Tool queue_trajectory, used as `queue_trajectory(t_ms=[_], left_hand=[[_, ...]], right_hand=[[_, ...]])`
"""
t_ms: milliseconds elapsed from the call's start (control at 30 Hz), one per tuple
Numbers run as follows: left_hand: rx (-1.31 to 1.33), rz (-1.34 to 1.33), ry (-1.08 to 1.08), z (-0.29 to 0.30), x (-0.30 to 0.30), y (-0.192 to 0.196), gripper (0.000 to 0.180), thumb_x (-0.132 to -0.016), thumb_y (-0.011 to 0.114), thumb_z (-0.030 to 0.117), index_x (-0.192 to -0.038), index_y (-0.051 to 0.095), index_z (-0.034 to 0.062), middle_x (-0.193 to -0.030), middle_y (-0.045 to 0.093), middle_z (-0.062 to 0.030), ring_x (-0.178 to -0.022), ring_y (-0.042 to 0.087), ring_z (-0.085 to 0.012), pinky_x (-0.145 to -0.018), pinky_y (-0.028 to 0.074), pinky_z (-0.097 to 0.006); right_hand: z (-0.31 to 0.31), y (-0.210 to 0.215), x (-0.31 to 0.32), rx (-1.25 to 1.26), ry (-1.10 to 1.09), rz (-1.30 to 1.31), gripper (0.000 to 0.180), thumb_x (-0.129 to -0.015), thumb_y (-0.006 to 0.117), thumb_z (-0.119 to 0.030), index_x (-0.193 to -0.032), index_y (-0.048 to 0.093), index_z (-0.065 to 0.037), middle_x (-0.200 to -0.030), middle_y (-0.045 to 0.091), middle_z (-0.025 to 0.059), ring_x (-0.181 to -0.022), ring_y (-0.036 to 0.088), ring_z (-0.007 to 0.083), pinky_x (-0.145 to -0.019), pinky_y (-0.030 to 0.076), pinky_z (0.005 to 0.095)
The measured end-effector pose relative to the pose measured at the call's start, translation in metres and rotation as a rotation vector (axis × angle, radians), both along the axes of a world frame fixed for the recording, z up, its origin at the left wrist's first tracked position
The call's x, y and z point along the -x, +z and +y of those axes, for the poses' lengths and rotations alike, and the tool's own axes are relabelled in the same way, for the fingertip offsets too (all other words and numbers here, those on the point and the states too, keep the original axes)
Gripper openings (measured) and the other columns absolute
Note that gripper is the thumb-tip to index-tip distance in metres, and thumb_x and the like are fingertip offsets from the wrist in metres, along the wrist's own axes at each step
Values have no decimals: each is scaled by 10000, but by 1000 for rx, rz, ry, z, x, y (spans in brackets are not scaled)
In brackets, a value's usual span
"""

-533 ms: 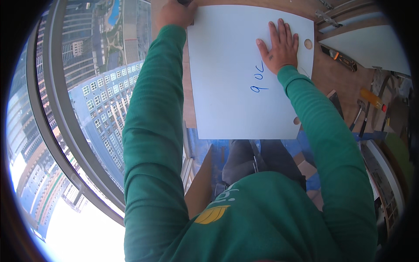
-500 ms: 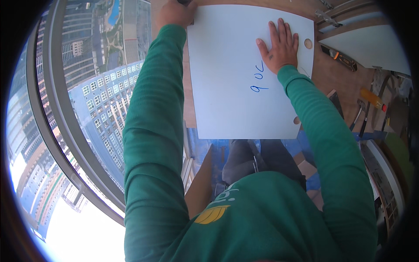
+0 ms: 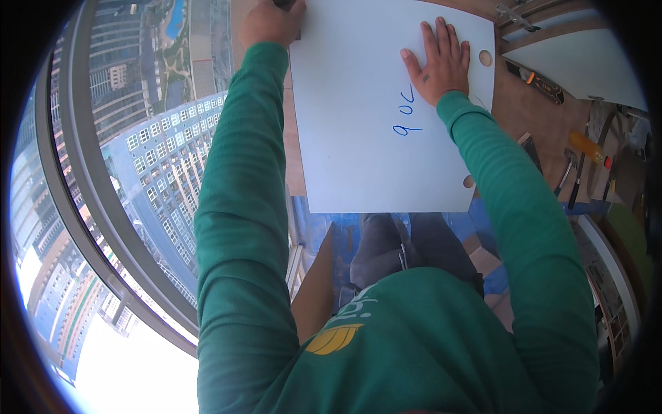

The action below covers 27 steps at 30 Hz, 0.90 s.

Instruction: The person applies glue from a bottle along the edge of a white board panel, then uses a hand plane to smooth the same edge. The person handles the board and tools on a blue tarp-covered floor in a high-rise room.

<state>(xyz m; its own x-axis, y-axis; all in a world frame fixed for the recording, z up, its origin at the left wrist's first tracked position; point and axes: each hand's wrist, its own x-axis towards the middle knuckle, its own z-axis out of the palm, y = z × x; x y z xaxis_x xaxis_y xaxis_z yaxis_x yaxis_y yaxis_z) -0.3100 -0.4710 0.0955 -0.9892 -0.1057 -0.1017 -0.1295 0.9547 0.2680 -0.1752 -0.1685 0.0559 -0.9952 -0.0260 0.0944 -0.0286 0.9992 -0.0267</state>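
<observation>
A white board (image 3: 352, 145) lies flat in front of me, with blue handwritten marks and two round holes near its right edge. At its far left corner, my left hand (image 3: 274, 24) is closed around a small dark object (image 3: 284, 3) that is mostly hidden by the fingers and the picture's upper edge; its kind cannot be made out. My right hand (image 3: 445, 65) rests palm down on the board's far right part, fingers stretched and spread, close to the upper hole (image 3: 485, 58).
Beneath the board is a brown wooden surface (image 3: 531, 127). On the right lie an orange-and-black handled tool (image 3: 543, 87), a yellow-handled tool (image 3: 588, 148) and a hammer (image 3: 567, 169). A white panel with a metal hinge (image 3: 517, 18) stands beyond. A tall window (image 3: 165, 138) runs along my left.
The board and both hands sit slightly higher and further left in the picture. My right hand remains flat on the board, and my left stays closed at its far left corner.
</observation>
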Motion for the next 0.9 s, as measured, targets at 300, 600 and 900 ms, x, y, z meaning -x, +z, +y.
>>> queue_trajectory(t_ms=[300, 600, 900], left_hand=[[-33, -128, 70, 11, -53, 25, 630, -849, 690, 545, -1129, 659, -18, -1056, 752, -191, -979, 736, -360, -866, 584, -463], [-78, -189, 170, -1, -151, 33, 611, -856, 708, 573, -977, 637, -22, -948, 733, -242, -896, 723, -428, -805, 569, -500], [-46, -194, 186, 2, -190, 38, 618, -854, 719, 581, -1004, 600, -7, -953, 722, -253, -888, 718, -437, -795, 564, -518]], right_hand=[[3, -5, 0, -1, -2, 23, 709, -1021, 404, -637, -1598, 347, -228, -1687, 273, 82, -1573, 205, 265, -1275, 97, 549], [0, -4, 1, 4, 3, 20, 713, -1021, 407, -636, -1602, 343, -228, -1690, 269, 81, -1575, 198, 265, -1277, 92, 545], [-2, 5, -1, -41, -18, -35, 707, -1022, 421, -618, -1600, 347, -217, -1689, 268, 84, -1572, 209, 268, -1276, 97, 551]])
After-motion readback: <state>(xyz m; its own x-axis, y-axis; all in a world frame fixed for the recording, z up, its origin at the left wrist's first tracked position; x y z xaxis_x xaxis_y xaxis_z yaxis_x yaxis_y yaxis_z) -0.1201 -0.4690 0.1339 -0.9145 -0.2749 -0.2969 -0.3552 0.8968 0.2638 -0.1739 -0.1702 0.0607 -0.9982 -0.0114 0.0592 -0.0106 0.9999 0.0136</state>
